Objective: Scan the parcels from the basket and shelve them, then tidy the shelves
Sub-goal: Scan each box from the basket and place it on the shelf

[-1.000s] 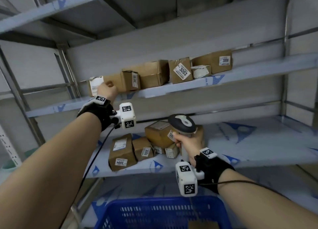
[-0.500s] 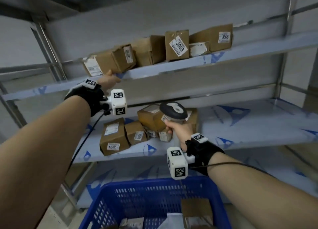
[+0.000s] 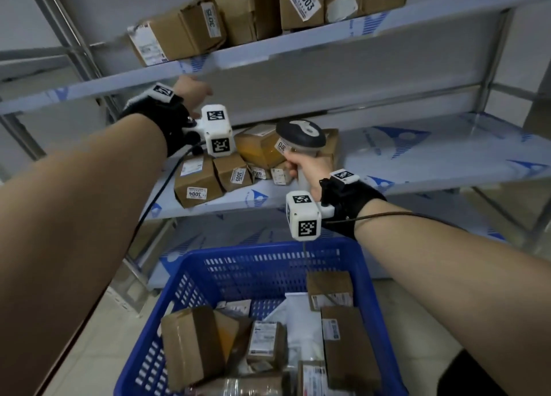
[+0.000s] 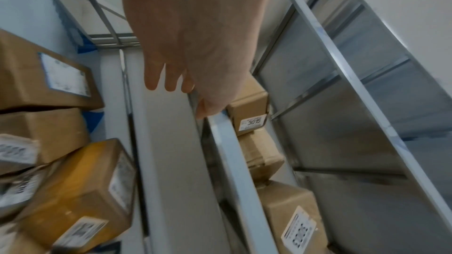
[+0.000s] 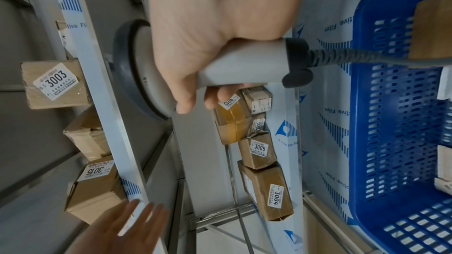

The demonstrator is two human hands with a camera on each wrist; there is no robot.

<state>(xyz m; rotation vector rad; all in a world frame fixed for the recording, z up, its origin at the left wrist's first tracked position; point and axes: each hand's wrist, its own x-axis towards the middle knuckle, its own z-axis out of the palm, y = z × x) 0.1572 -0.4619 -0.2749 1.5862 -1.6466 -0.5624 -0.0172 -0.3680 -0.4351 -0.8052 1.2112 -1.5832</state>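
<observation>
The left hand (image 3: 190, 90) hangs empty, fingers loose, under the shelf edge (image 3: 268, 57) below parcel 3015 (image 3: 179, 30). The right hand (image 3: 304, 169) is wrapped around the scanner (image 3: 299, 133). The parcels in the basket (image 3: 190, 279) look light and stiff; take one by opposite sides.

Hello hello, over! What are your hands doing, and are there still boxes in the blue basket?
Left hand open, empty, below upper shelf. Right hand grips scanner. Parcels still in basket. Nothing blocking.
</observation>
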